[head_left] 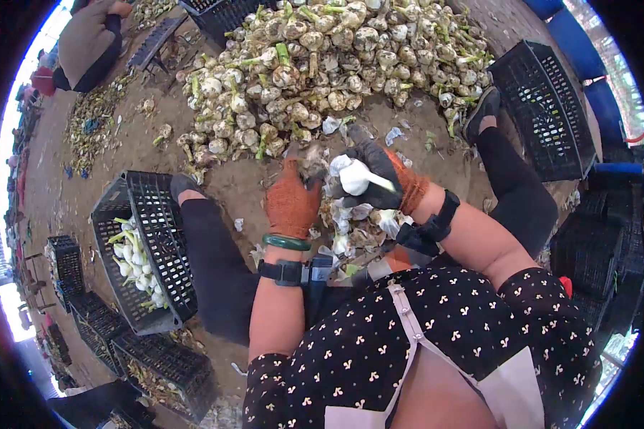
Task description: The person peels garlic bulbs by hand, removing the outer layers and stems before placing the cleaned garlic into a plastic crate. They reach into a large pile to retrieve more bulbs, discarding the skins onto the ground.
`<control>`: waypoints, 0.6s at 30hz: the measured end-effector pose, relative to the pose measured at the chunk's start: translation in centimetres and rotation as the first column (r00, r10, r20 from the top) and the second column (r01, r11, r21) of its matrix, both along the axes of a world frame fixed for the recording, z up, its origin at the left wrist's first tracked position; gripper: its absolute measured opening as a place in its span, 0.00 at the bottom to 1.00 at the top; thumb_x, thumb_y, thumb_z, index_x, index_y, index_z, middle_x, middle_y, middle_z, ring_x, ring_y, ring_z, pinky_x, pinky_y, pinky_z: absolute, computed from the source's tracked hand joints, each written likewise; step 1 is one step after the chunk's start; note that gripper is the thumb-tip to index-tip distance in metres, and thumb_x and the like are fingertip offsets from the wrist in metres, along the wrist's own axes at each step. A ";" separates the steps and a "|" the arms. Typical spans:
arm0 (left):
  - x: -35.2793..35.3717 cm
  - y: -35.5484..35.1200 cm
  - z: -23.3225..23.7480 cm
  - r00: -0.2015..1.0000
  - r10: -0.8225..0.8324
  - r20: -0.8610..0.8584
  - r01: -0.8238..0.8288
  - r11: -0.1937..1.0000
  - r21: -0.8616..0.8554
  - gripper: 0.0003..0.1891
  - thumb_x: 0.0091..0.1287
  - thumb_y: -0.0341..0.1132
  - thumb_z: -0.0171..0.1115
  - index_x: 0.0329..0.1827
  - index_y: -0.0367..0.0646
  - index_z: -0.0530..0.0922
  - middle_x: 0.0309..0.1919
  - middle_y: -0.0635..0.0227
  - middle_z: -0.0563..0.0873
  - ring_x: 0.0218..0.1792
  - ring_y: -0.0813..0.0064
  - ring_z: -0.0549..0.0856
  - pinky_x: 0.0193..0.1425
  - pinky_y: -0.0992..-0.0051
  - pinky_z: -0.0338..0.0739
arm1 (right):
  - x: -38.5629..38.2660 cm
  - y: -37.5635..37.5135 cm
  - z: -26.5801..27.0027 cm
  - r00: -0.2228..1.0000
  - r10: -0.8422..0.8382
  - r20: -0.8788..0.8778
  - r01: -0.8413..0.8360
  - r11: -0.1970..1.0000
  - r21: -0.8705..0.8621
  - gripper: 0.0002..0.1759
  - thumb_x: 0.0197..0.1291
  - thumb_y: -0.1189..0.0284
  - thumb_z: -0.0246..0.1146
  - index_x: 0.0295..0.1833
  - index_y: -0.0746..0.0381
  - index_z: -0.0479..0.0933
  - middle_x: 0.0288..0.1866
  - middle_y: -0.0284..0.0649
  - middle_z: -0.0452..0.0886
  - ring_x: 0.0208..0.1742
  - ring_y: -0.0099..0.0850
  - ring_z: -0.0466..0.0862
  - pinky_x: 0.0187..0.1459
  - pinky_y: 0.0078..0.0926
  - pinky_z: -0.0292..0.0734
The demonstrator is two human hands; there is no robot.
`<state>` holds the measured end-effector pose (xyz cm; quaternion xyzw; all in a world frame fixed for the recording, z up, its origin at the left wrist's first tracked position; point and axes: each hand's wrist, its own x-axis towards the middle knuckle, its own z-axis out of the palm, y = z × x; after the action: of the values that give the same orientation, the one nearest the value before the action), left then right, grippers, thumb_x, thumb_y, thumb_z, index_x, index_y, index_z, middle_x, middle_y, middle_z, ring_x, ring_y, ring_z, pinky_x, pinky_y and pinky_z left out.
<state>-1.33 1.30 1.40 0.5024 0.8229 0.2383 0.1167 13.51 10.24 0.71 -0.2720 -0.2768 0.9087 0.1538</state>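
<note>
My right hand (379, 171), in an orange and black work glove, is closed around a garlic bulb (354, 177). The bulb is clean and white, and its cut stem points to the lower right. To the left, my left hand (292, 200) wears a matching glove and reaches toward the near edge of a heap of unpeeled garlic (336, 61). Its fingertips blur into the brown ground and husks, so whether they grip anything cannot be made out. Loose garlic skins (343, 222) lie on the ground between my legs, below both hands.
By my left leg a tilted black crate (175, 243) holds peeled white garlic bulbs (134, 261). Another black crate (544, 111) stands beyond my right foot. More crates (161, 365) stand at lower left. Another person (86, 43) sits at upper left.
</note>
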 end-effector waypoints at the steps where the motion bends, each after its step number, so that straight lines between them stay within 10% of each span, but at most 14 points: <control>1: 0.0 0.1 -0.7 0.999 -0.013 0.036 0.024 0.945 -0.326 0.25 0.53 0.37 0.61 0.55 0.45 0.70 0.36 0.50 0.80 0.30 0.49 0.79 0.36 0.60 0.75 | 0.0 0.0 0.6 0.999 -0.021 -0.049 0.011 0.977 -0.211 0.28 0.62 0.49 0.44 0.43 0.65 0.71 0.34 0.45 0.78 0.37 0.39 0.81 0.33 0.33 0.79; 3: -1.1 -0.3 -2.1 0.996 -0.081 -0.049 0.061 0.944 -0.323 0.28 0.56 0.36 0.60 0.61 0.47 0.65 0.36 0.56 0.81 0.22 0.60 0.79 0.29 0.67 0.75 | 0.7 0.3 0.7 0.982 0.019 -0.185 -0.074 0.952 -0.296 0.24 0.61 0.55 0.50 0.47 0.68 0.69 0.39 0.49 0.77 0.44 0.41 0.79 0.43 0.35 0.78; 5: -1.7 -0.3 -1.3 0.785 -0.124 0.607 0.088 0.992 0.090 0.29 0.55 0.35 0.63 0.61 0.46 0.65 0.37 0.59 0.82 0.40 0.66 0.80 0.45 0.68 0.74 | 1.1 -0.2 0.5 0.998 -0.052 -0.043 0.050 0.998 -0.029 0.20 0.57 0.65 0.56 0.50 0.68 0.68 0.43 0.48 0.77 0.48 0.42 0.77 0.49 0.36 0.75; 6: -1.4 -0.4 -0.8 0.461 -0.202 0.864 -0.008 0.973 0.232 0.24 0.55 0.33 0.63 0.56 0.44 0.70 0.36 0.64 0.82 0.40 0.75 0.79 0.46 0.73 0.72 | 1.6 0.0 1.0 0.999 0.024 0.042 -0.029 0.994 0.104 0.20 0.54 0.71 0.59 0.51 0.68 0.68 0.43 0.44 0.77 0.47 0.37 0.78 0.49 0.31 0.74; 11: -1.1 -0.3 1.4 0.498 -0.214 0.840 0.184 0.973 0.140 0.14 0.54 0.31 0.62 0.44 0.39 0.77 0.35 0.64 0.82 0.39 0.72 0.79 0.44 0.74 0.72 | 1.9 0.1 3.4 0.962 0.165 0.220 -0.238 0.898 0.370 0.22 0.53 0.66 0.61 0.51 0.68 0.70 0.42 0.38 0.78 0.40 0.24 0.78 0.41 0.21 0.74; 15: -0.7 -0.5 -0.4 0.859 -0.402 0.318 0.271 0.883 0.383 0.16 0.54 0.38 0.62 0.41 0.37 0.75 0.33 0.56 0.82 0.36 0.61 0.81 0.40 0.68 0.74 | 2.4 0.2 1.4 0.934 0.245 0.261 -0.334 0.861 0.385 0.19 0.53 0.59 0.61 0.42 0.64 0.77 0.33 0.34 0.80 0.34 0.19 0.76 0.36 0.20 0.72; 18: 0.4 -0.5 -0.4 0.952 -0.303 0.039 0.286 0.929 0.235 0.18 0.54 0.38 0.62 0.47 0.42 0.74 0.38 0.55 0.80 0.39 0.57 0.80 0.43 0.65 0.73 | 1.7 -0.3 2.4 0.731 0.502 0.463 -0.677 0.442 0.589 0.20 0.49 0.60 0.63 0.44 0.64 0.77 0.36 0.34 0.80 0.35 0.22 0.76 0.40 0.25 0.73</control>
<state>-0.90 0.82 0.99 0.6211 0.7005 0.3288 0.1239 15.22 9.93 3.12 -0.1717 -0.7049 0.6791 -0.1115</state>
